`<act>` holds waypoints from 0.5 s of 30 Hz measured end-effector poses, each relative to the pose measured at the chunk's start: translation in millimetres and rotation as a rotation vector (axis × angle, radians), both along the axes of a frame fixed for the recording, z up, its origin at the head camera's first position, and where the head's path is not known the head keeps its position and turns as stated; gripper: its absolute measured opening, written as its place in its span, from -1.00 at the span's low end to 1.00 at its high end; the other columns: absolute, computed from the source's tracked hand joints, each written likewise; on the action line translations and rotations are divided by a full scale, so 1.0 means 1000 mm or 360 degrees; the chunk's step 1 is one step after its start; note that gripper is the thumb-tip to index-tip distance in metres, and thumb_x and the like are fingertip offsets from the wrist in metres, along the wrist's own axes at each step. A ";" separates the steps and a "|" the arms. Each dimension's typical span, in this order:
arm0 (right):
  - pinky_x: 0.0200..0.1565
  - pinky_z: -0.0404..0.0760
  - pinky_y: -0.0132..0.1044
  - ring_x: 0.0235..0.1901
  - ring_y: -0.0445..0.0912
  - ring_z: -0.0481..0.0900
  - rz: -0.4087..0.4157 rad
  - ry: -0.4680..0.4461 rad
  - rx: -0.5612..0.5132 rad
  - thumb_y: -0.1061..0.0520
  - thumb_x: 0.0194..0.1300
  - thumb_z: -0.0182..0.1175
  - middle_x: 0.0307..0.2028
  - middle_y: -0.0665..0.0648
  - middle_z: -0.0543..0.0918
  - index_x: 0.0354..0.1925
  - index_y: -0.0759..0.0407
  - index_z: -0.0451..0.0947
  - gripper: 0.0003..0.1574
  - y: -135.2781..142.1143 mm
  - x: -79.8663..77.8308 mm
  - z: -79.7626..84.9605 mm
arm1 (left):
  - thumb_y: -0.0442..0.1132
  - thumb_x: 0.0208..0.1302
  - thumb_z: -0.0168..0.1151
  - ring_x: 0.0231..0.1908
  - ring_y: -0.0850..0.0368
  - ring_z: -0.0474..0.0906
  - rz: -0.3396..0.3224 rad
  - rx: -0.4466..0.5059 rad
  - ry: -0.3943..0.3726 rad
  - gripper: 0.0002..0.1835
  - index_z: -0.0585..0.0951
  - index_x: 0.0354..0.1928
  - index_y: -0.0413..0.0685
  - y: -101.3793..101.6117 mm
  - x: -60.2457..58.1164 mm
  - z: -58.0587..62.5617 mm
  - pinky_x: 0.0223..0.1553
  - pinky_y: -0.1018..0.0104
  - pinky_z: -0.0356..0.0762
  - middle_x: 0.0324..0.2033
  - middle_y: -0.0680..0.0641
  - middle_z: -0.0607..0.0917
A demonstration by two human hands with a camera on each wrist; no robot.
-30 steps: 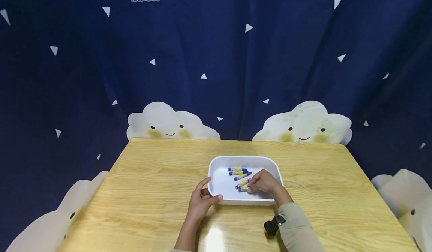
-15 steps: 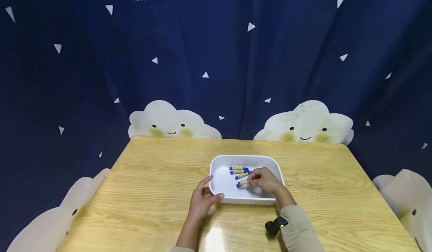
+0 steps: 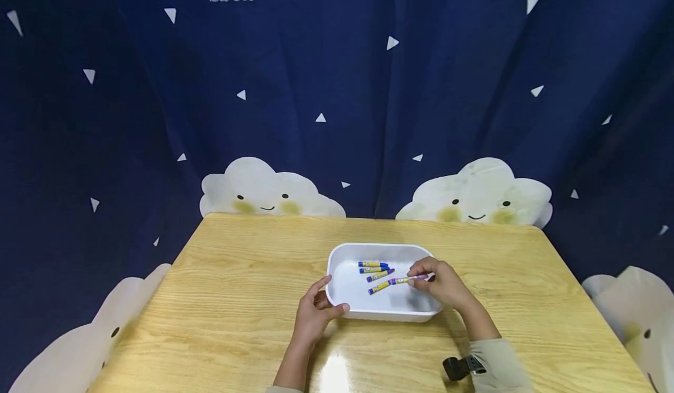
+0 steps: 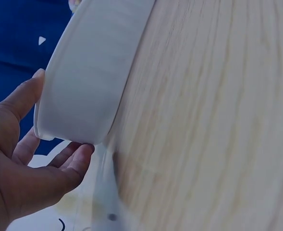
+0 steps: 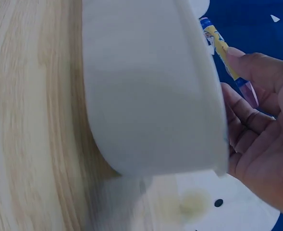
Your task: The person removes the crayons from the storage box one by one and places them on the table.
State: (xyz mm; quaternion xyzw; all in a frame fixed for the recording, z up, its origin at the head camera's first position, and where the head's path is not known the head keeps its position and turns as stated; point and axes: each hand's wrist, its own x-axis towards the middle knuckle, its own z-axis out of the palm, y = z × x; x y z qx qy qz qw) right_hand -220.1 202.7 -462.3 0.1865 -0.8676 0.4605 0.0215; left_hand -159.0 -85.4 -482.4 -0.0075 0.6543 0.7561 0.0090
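A white plastic tray (image 3: 342,290) stands on the wooden table, with several crayons in yellow wrappers inside it. My left hand (image 3: 312,317) grips the tray's near left corner, thumb at the front and fingers along the side; the left wrist view has the same hand (image 4: 33,154) against the tray wall (image 4: 91,72). Over the tray's right part, my right hand (image 3: 441,282) pinches a purple crayon (image 3: 401,280) between thumb and fingers. This crayon (image 5: 220,48) shows its pale purple tip in the right wrist view. A crayon (image 3: 380,288) lies just left of it.
Blue-tipped crayons (image 3: 372,264) lie towards the tray's far side, beside a dark purple one (image 3: 380,275). The wooden table (image 3: 253,276) extends around the tray. Behind it hangs a dark blue curtain (image 3: 295,89) with white clouds and triangles.
My right hand has picked up the nearest crayon and moved right with it, towards the tray's right rim. The left hand keeps its place at the corner.
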 end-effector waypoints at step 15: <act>-0.31 0.50 -0.28 -0.19 -0.04 0.46 -0.0222 -0.0049 -0.0087 0.18 0.12 0.34 -0.14 0.20 0.58 -0.34 0.18 0.66 -0.90 0.047 0.011 -0.007 | -0.54 -0.09 0.39 -0.09 -0.37 0.48 -0.0014 -0.0029 -0.0024 -0.21 0.28 0.26 -0.39 0.003 0.003 0.006 -0.27 0.34 0.59 -0.13 -0.47 0.48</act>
